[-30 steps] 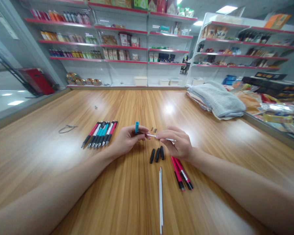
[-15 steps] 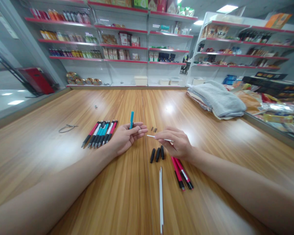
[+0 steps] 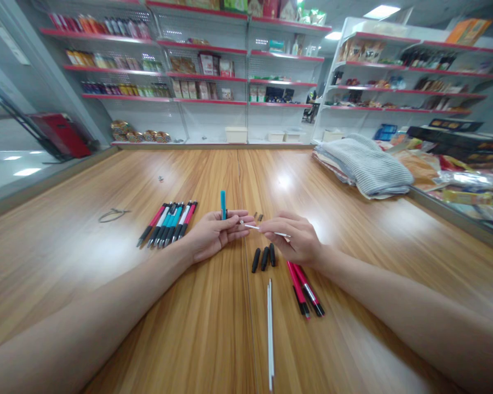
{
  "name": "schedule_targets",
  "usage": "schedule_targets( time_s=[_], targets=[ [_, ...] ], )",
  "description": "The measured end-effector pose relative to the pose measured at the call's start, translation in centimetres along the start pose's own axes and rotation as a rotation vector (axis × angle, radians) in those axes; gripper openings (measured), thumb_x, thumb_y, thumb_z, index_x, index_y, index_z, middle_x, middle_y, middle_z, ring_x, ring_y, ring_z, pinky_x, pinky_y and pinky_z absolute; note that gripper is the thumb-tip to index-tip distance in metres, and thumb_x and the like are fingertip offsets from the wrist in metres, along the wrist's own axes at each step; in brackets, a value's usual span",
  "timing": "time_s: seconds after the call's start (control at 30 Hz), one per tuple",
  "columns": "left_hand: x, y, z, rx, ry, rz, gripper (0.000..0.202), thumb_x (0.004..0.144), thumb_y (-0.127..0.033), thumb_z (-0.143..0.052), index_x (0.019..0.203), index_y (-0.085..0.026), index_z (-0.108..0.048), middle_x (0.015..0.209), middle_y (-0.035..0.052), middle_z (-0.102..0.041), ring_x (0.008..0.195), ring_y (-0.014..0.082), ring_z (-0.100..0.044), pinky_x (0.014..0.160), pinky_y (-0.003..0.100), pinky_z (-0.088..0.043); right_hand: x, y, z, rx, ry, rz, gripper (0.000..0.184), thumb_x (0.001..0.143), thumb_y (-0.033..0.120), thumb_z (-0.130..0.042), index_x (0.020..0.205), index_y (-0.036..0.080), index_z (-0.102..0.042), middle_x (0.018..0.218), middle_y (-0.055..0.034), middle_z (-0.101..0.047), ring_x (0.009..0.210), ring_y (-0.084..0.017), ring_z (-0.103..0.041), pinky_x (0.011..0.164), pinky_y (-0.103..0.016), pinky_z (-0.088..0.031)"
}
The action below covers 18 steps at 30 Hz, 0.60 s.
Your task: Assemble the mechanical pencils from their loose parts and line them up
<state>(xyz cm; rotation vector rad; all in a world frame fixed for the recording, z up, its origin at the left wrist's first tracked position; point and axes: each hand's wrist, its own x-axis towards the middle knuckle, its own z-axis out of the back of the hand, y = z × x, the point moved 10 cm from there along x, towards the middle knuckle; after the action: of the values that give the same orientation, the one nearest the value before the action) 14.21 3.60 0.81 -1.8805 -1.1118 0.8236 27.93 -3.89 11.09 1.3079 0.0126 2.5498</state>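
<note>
My left hand is closed on a blue pen barrel that stands upright from the fingers. A tiny pale round piece, too small to name, shows at its fingertips. In my right hand, thumb and fingers pinch a thin white pen refill, its tip pointing left close to that piece. Below lie three black pen grips and pink pen barrels, partly under my right hand. White refills lie nearer me. Small springs or metal bits rest between the hands.
Several assembled pens lie in a row left of my left hand, with a thin grey loop beyond. Folded striped cloth is at the back right, beside packaged goods. Stocked shelves stand behind the table.
My left hand has turned slightly, and the small pale piece now shows at its fingertips. The refill's tip has come close to it, shifted slightly left.
</note>
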Motion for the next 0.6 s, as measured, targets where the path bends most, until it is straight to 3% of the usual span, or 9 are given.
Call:
schedule_targets(
  time_s=[0.33,0.6],
  targets=[
    [-0.4,1.5,-1.1,-0.209,0.083,0.217,0.037,0.098,-0.029,-0.044,0.116,-0.002,-0.061,0.120,0.0239,-0.063,0.114,0.0270,-0.062,0.097,0.037,-0.052,0.1,-1.1,-0.6,-0.044,0.059,-0.094,0.023,0.091,0.017,-0.055,0.111,0.018,-0.064,0.093,-0.0066,-0.071,0.080,-0.017,-0.060,0.072,-0.032,-0.051],
    [-0.3,1.4,-1.0,-0.176,0.088,0.172,0.034,0.097,-0.024,-0.046,0.118,-0.003,-0.062,0.125,0.0208,-0.062,0.108,0.0241,-0.065,0.095,0.034,-0.054,0.0,-0.8,-0.4,-0.014,0.041,-0.075,0.024,0.089,0.014,-0.056,0.110,0.018,-0.064,0.093,-0.0061,-0.071,0.080,-0.017,-0.059,0.071,-0.031,-0.051]
  ],
)
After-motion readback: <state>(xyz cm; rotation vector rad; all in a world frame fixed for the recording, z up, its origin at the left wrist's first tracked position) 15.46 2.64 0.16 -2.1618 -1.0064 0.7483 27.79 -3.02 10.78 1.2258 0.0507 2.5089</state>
